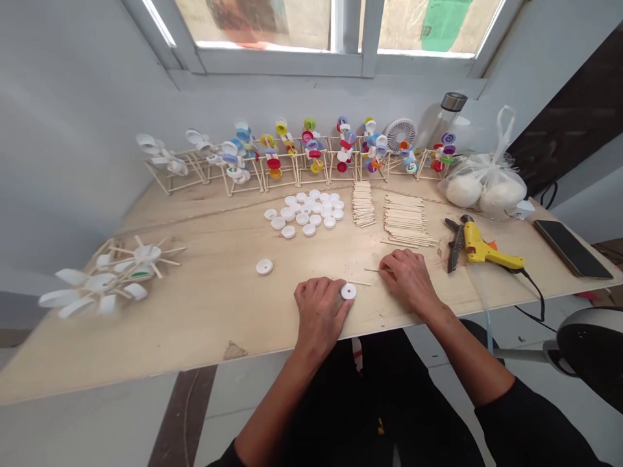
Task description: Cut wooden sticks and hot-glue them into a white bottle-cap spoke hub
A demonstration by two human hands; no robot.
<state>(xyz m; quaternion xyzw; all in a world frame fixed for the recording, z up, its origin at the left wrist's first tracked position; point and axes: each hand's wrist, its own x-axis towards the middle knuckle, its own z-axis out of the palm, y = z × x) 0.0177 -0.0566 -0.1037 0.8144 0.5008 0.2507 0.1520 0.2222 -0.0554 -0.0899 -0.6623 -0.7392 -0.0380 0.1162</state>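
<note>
The left hand pinches a round white cap between thumb and finger. The cap sits on the worktop near its front edge, with its open side and little hole facing up. It is round, so it has no long way. The right hand pinches a thin stick. That stick runs sideways, with its free tip pointing left. A loose stick lies just behind the cap, also sideways, its right end tipped a bit toward the person.
</note>
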